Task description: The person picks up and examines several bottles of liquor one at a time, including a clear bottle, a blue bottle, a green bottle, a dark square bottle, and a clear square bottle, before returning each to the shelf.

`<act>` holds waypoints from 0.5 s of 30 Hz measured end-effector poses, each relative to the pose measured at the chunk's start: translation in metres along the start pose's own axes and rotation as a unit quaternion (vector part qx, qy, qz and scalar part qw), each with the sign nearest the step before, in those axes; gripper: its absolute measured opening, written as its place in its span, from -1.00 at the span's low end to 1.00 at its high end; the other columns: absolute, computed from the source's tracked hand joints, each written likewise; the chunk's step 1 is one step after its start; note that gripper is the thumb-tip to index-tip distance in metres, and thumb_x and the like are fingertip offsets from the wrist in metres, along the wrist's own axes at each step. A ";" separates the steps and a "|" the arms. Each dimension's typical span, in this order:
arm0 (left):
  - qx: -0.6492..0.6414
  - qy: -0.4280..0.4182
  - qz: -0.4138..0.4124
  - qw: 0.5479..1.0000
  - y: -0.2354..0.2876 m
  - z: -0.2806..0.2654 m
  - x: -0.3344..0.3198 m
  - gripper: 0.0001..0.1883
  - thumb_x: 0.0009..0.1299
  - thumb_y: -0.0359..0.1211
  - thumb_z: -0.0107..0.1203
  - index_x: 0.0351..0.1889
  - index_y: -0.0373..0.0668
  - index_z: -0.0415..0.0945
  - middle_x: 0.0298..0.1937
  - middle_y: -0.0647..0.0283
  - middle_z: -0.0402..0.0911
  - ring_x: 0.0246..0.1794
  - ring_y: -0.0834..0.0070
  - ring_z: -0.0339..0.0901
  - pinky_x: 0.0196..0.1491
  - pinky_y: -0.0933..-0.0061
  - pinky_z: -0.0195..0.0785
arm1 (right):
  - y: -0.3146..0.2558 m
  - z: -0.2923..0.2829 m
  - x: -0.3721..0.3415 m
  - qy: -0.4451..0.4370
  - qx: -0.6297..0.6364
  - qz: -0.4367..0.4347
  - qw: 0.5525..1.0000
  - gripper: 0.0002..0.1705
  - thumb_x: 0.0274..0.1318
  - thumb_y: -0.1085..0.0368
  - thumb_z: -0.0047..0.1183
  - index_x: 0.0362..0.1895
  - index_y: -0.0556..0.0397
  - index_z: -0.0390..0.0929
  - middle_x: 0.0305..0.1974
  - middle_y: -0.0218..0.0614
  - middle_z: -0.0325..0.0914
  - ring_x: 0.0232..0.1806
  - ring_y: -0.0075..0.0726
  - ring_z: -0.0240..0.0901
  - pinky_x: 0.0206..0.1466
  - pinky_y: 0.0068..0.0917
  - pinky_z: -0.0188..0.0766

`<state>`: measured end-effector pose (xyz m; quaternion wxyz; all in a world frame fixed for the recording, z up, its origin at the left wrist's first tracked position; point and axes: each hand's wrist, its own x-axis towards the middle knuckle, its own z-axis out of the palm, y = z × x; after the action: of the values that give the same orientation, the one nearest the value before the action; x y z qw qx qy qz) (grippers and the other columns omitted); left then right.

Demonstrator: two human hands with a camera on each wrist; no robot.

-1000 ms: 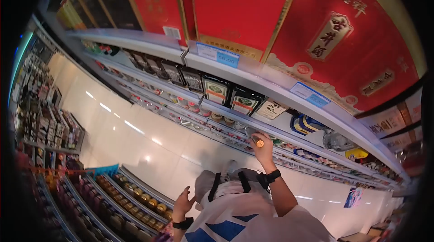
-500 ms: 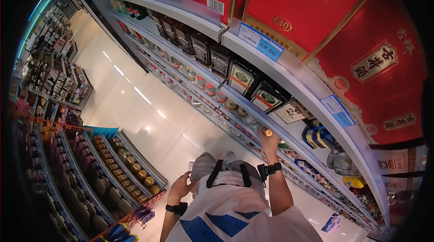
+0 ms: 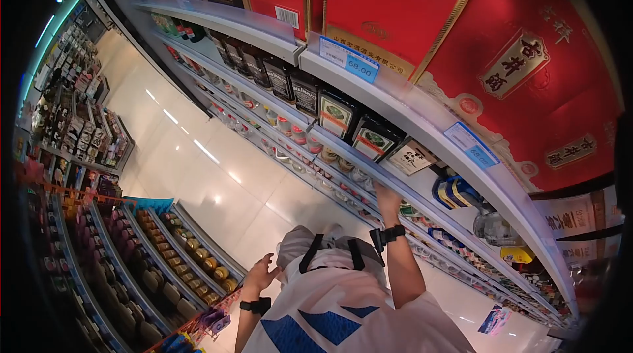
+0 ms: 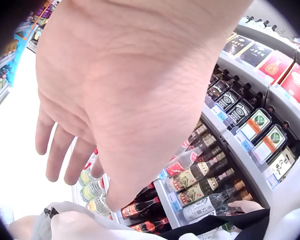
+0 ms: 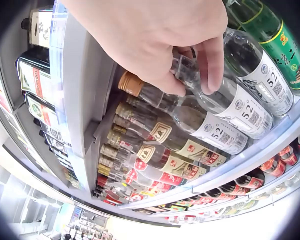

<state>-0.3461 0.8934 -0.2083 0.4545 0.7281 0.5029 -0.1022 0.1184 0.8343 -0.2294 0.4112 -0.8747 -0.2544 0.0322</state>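
Note:
Reaching in at a lower shelf, my right hand (image 3: 388, 200) has its fingertips out of sight in the head view. In the right wrist view the hand (image 5: 165, 40) curls thumb and fingers round the neck of a clear bottle (image 5: 242, 112) with a white 52° label. Beside it leans an orange-capped clear bottle (image 5: 215, 131), and another 52° bottle (image 5: 270, 82) is on its other side. My left hand (image 3: 262, 275) is low beside the body, touching nothing; the left wrist view shows its palm (image 4: 120, 85) with relaxed fingers.
Red boxes (image 3: 389, 3) fill the upper shelf, above dark square bottles (image 3: 336, 112) and a price-tagged shelf edge (image 3: 412, 92). Green bottles (image 5: 280, 40) are right of my right hand. Another rack of jars (image 3: 191, 247) stands at the left across the tiled floor (image 3: 224, 148).
The orange cap seen at my right hand before is now out of sight in the head view, and that hand sits further in at the shelf. The head view has shifted; the left hand stays low.

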 end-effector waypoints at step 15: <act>0.033 -0.040 0.067 0.996 -0.004 0.015 0.024 -0.29 0.38 -0.11 0.35 0.42 -0.21 0.41 0.09 -0.09 0.71 0.01 0.08 0.73 0.07 0.16 0.61 | -0.004 -0.018 -0.016 -0.034 0.209 0.008 0.977 -0.70 0.24 0.36 0.28 -0.01 0.27 0.61 -0.23 -0.26 0.67 -0.28 -0.38 0.55 -0.14 -0.36 0.51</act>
<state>-0.3333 0.8981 -0.2335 0.4557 0.7701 0.4308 -0.1173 0.1075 0.8162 -0.2168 0.5758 -0.7697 -0.2490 0.1181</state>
